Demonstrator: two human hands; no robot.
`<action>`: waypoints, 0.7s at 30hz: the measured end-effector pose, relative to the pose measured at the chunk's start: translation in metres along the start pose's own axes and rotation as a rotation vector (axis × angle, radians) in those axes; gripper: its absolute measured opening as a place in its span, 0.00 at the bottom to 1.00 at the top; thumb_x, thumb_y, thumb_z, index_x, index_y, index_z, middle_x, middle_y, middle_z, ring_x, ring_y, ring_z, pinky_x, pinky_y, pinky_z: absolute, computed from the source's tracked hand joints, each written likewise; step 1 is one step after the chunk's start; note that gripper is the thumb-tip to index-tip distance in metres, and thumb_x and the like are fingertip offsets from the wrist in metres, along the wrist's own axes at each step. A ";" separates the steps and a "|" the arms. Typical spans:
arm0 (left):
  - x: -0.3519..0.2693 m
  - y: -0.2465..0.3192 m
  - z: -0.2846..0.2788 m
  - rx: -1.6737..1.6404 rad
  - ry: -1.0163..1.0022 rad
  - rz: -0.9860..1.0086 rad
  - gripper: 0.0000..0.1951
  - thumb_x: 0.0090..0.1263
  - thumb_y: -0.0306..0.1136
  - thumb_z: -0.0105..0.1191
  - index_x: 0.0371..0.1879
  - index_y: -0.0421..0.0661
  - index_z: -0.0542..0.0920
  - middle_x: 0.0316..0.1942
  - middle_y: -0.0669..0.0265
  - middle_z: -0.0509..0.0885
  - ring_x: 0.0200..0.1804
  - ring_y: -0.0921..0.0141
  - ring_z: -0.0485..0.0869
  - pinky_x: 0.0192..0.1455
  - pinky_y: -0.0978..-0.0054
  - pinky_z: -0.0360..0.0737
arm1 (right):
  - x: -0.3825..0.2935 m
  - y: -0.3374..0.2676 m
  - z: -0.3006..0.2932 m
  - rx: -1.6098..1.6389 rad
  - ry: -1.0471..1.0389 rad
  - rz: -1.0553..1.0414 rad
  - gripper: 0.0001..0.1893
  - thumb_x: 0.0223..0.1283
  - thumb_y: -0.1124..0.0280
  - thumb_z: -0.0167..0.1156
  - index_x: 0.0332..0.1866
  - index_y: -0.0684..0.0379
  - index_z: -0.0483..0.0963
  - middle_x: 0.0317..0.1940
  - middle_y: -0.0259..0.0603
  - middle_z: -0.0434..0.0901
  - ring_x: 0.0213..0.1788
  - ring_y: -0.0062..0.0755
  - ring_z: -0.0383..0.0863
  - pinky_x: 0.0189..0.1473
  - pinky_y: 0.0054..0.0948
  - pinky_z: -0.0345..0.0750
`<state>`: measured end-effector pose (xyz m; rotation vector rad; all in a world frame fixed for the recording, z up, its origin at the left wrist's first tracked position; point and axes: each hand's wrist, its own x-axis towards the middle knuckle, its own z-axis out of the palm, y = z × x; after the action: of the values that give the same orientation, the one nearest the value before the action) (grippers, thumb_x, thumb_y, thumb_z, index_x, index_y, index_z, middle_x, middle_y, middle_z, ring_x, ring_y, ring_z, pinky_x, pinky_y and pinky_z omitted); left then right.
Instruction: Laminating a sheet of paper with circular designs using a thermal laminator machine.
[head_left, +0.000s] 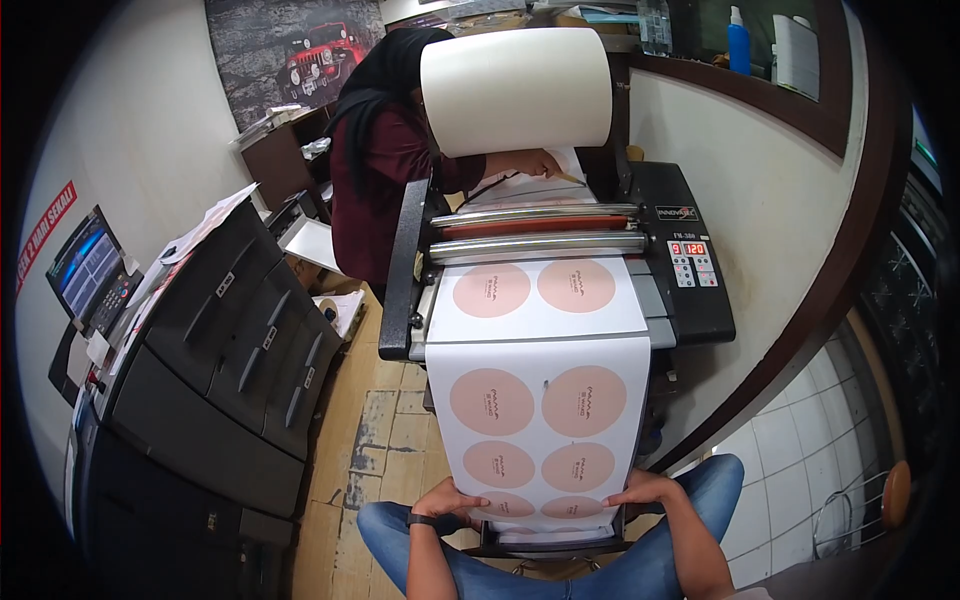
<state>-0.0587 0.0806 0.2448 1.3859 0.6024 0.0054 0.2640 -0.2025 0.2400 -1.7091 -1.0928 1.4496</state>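
A long printed sheet (541, 435) with pale pink circular designs hangs out of a roll laminator (701, 247) towards me. My left hand (448, 501) grips the sheet's left edge near its lower end, thumb on top. On the opposite edge, my right hand (646, 489) holds it the same way; the fingers of both hands are partly hidden beneath the sheet. Below the hands, more printed sheets (551, 535) lie in a dark tray (547, 550) between my knees. Another printed sheet (534, 300) lies flat just before the metal rollers (536, 246).
Behind the laminator, a co-worker (382, 150) leans in, one hand (529, 162) holding a thin tool at the paper. A large white film roll (517, 90) sits above. A big dark printer (217, 337) stands left, a wall (739, 150) right, and a stool (896, 495) lower right.
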 end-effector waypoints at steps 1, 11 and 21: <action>-0.001 0.001 0.001 0.012 0.001 0.006 0.31 0.56 0.23 0.70 0.60 0.34 0.72 0.54 0.55 0.80 0.52 0.60 0.81 0.33 0.60 0.91 | 0.000 -0.001 0.000 -0.013 -0.004 0.025 0.46 0.48 0.58 0.76 0.70 0.68 0.60 0.64 0.51 0.71 0.66 0.40 0.68 0.69 0.31 0.65; -0.001 0.005 0.003 0.076 0.019 -0.029 0.32 0.54 0.25 0.71 0.59 0.34 0.72 0.54 0.55 0.81 0.51 0.61 0.81 0.33 0.61 0.90 | -0.003 -0.005 0.000 -0.020 0.014 0.004 0.42 0.48 0.58 0.76 0.67 0.68 0.65 0.62 0.51 0.74 0.64 0.40 0.71 0.67 0.31 0.67; 0.003 -0.001 -0.001 0.063 0.020 -0.016 0.31 0.53 0.26 0.72 0.57 0.34 0.75 0.51 0.57 0.83 0.50 0.63 0.82 0.42 0.63 0.88 | -0.002 -0.005 0.001 -0.024 0.020 -0.010 0.41 0.50 0.56 0.75 0.66 0.67 0.67 0.61 0.51 0.75 0.63 0.40 0.73 0.67 0.31 0.68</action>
<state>-0.0571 0.0819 0.2429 1.4434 0.6350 -0.0131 0.2622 -0.2023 0.2451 -1.7284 -1.1107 1.4158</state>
